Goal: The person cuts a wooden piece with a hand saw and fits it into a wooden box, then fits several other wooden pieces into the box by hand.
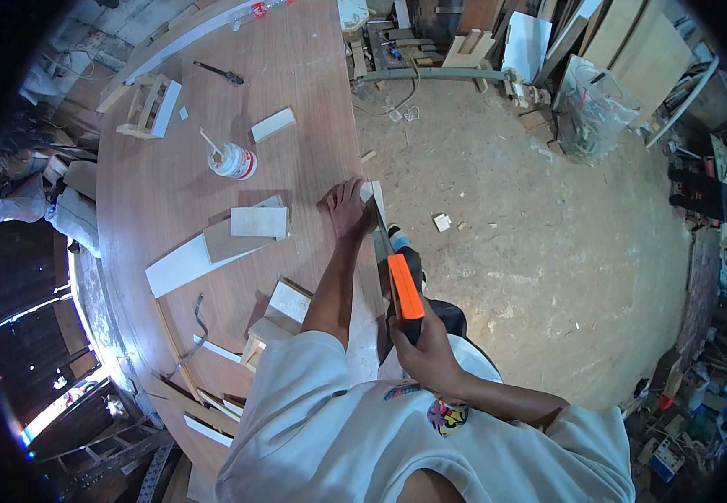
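My right hand (pixel 425 354) is wrapped around the orange and black handle of a handsaw (pixel 405 285). The narrow saw blade points away from me and meets a small pale piece of wood (pixel 376 191) at the table's right edge. With fingers bent over it, my left hand (pixel 353 211) presses that piece down on the brown table (pixel 313 168). Part of the wood sticks out past the edge, and the rest is hidden under my left hand.
On the table are an open white jar (pixel 233 161) with a stick in it, a loose wooden block (pixel 274 125), stacked boards (pixel 259 222), a small wooden frame (pixel 150 106) and a dark slim tool (pixel 219 73). Offcuts (pixel 441 222) lie on the floor near a plastic bag (pixel 596 109).
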A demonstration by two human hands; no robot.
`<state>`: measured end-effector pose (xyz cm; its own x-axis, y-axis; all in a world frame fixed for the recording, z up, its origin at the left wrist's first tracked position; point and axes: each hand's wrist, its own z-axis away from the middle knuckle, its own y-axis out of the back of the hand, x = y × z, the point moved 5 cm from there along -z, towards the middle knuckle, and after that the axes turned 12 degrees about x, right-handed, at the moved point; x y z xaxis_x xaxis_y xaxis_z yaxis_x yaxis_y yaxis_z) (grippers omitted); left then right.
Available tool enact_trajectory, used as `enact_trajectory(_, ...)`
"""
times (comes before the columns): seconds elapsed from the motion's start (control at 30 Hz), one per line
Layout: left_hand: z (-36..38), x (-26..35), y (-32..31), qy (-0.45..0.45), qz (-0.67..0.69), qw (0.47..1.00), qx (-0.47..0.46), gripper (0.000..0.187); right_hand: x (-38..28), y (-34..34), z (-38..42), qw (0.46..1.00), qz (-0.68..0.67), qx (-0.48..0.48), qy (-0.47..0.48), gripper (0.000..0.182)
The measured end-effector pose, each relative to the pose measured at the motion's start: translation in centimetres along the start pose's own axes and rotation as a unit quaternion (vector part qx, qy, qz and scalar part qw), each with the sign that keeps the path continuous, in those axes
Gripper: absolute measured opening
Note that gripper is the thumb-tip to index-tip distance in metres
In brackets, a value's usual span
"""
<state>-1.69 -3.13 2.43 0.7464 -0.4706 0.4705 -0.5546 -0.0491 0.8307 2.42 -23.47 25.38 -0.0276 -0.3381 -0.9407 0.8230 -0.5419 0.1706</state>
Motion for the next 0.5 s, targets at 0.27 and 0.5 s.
enact_trajectory(0.27, -0.1, 0.0, 0.0, -0.007, -0.007, 1.000, -0.008, 0.044, 11.0, -5.5, -12.7, 0.990, 0.058, 0.088, 0.092, 0.020)
enact_trajectory(0.5, 0.9, -0.8, -0.3, -0.009, -0.044, 0.999, -0.013, 0.045, 5.6, -3.1, -7.5, 0.996, 0.084, 0.032, 0.029, 0.024)
